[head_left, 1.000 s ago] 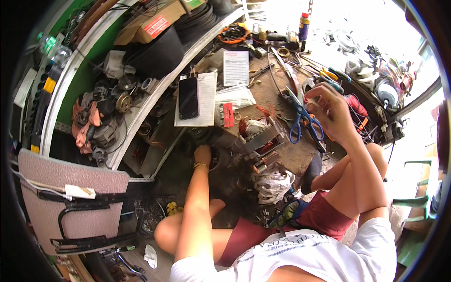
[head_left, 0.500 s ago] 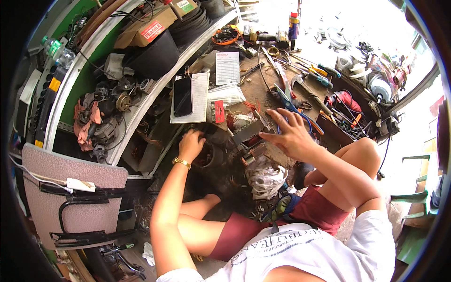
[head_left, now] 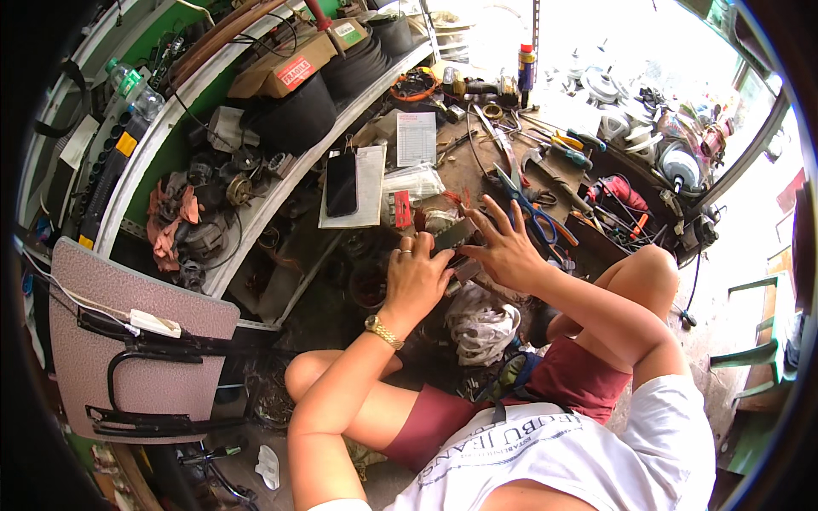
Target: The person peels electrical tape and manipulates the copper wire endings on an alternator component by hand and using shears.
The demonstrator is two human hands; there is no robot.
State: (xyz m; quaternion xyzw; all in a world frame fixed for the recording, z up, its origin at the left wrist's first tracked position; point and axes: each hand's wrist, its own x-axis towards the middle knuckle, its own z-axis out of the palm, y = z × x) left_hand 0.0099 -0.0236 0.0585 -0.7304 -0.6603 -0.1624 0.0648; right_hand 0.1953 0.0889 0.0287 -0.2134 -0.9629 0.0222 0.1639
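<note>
A dark grey metal block (head_left: 454,234) with a coppery part beside it lies at the near edge of the cluttered work surface, between my hands. My left hand (head_left: 415,277), with a ring and a gold watch, is at the block's left end, fingers curled and thumb against its near side. Over the right end is my right hand (head_left: 509,251), fingers spread, thumb and index finger close to the block; nothing shows in its grasp. White and reddish wires (head_left: 443,215) sit just behind the block. A bundle of white cloth strips (head_left: 481,324) lies below it.
Blue-handled scissors (head_left: 532,211), a hammer (head_left: 558,180) and pliers (head_left: 573,143) lie to the right. A phone (head_left: 342,185) rests on papers at the left, by a metal shelf (head_left: 281,183). A spray can (head_left: 526,70) stands at the back. A folded chair (head_left: 145,341) is at far left.
My left hand has moved right and up, from above the dark container to the metal block's left end. My right hand has shifted slightly left, its fingers still spread.
</note>
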